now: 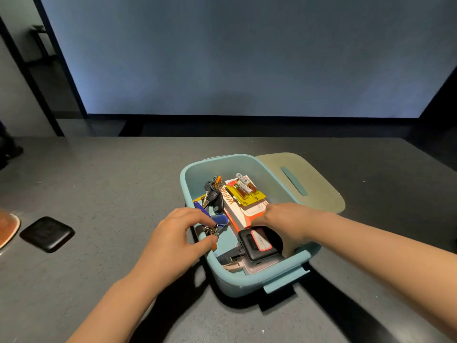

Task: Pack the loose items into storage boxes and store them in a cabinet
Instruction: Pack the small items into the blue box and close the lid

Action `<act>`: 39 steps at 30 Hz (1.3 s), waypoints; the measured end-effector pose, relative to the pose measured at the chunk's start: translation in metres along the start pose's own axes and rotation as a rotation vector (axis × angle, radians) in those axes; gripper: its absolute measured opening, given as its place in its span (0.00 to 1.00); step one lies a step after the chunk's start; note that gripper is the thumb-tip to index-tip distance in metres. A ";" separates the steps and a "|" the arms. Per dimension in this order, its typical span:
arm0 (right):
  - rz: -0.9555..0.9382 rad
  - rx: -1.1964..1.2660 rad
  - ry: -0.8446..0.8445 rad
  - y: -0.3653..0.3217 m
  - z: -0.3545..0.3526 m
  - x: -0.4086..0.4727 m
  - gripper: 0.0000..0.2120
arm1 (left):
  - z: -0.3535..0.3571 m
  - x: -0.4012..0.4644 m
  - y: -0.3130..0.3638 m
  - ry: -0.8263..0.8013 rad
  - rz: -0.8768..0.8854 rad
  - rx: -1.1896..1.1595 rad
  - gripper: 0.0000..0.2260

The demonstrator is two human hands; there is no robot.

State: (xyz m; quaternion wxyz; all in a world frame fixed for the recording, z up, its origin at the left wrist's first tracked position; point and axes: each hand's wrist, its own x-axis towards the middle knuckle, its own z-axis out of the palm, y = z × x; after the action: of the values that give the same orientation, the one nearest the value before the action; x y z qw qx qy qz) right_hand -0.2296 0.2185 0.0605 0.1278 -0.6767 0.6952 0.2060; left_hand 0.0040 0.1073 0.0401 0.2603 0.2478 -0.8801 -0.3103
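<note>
Inside one teal box (197, 169): left hand (173, 241) pinching keys (214, 230); right hand (284, 224) grip unclear (fingers hidden).

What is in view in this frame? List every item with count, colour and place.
storage box: 1, light blue, table centre, open
lid: 1, grey-green, behind the box on the right
battery pack: 1, yellow, in box on the WiFi carton
WiFi carton: 1, white and orange, in box
car keys: 1 bunch, black, in box
black device: 1, in box, near end
black pad: 1, table left
left hand: pinches blue-handled keyring
right hand: reaching inside box
</note>
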 end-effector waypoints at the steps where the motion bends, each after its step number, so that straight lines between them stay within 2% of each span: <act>1: -0.006 0.003 -0.003 0.001 -0.001 0.000 0.35 | 0.000 0.000 -0.001 0.001 -0.004 -0.003 0.12; 5: -0.010 0.014 0.024 0.002 -0.003 0.003 0.33 | -0.001 -0.001 -0.005 -0.010 -0.013 -0.017 0.11; 11: 0.008 -0.080 -0.032 -0.012 -0.008 0.013 0.35 | 0.000 -0.004 -0.006 0.015 -0.035 -0.091 0.11; 13: 0.064 -0.082 -0.028 -0.016 -0.021 0.012 0.30 | -0.002 -0.006 -0.011 0.050 -0.028 -0.111 0.10; 16: 0.091 -0.057 0.174 -0.035 -0.057 0.019 0.19 | -0.022 -0.010 -0.036 0.170 -0.131 -0.120 0.08; 20: -0.031 0.162 0.457 -0.093 -0.109 0.050 0.20 | -0.065 -0.021 -0.089 0.313 -0.327 -0.038 0.07; 23: -0.133 0.314 0.527 -0.156 -0.122 0.089 0.18 | -0.094 -0.039 -0.134 0.378 -0.458 0.021 0.09; 26: -0.117 0.489 0.508 -0.213 -0.110 0.142 0.16 | -0.120 -0.063 -0.175 0.438 -0.574 0.054 0.12; 32: 0.004 0.689 0.434 -0.289 -0.064 0.241 0.23 | -0.151 -0.103 -0.237 0.390 -0.668 0.102 0.13; 37: 0.033 0.647 0.455 -0.326 -0.073 0.297 0.35 | -0.170 -0.115 -0.270 0.371 -0.651 0.071 0.12; 39: 0.069 0.593 0.460 -0.337 -0.076 0.311 0.35 | -0.173 -0.115 -0.278 0.336 -0.621 0.077 0.12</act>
State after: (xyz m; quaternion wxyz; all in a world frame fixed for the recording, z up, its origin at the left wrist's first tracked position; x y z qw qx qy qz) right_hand 0.0972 -0.0918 -0.0528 0.1517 -0.6152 0.7575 -0.1571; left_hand 0.2714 -0.0865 -0.0661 0.2852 0.5607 -0.7188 -0.2959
